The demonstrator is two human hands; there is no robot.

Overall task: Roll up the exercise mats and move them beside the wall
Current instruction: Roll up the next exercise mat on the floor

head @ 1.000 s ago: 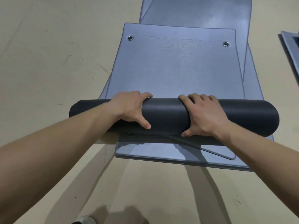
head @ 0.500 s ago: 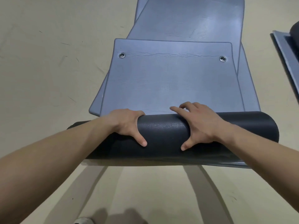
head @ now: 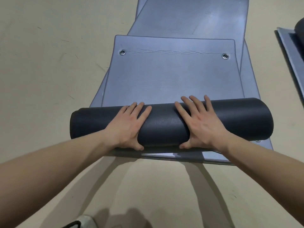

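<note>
Closest to the camera, at the bottom edge, one shoe (head: 80,222) shows on the beige floor (head: 41,79). From there the left forearm (head: 54,168) and the right forearm (head: 263,167) reach forward.

The left hand (head: 130,127) and the right hand (head: 200,124) both lie flat on the dark roll (head: 164,127), which is the rolled part of the top mat. The fingers of each hand are straight and a little spread. They point away from the person and press on the upper side of the roll, while the two thumbs touch its near side, low down. Neither hand is closed around anything. The hands are apart, with a bare piece of the roll between them, and the roll sticks out past each hand to the left and to the right. It lies crosswise on the mats, directly under the palms.

Just beyond the fingertips, the flat part (head: 172,79) of the same mat is grey-blue and not yet rolled. It has two metal rings near its far corners, a left eyelet (head: 122,52) and a right eyelet (head: 225,56).

Under it I count at least two more mats. One is a lower mat (head: 217,157) whose near edge shows below the roll, and one is a far mat (head: 189,17) that runs on to the top of the view.

Well apart, at the right edge, one side mat (head: 291,53) carries one second roll (head: 300,30), only partly in view.
</note>
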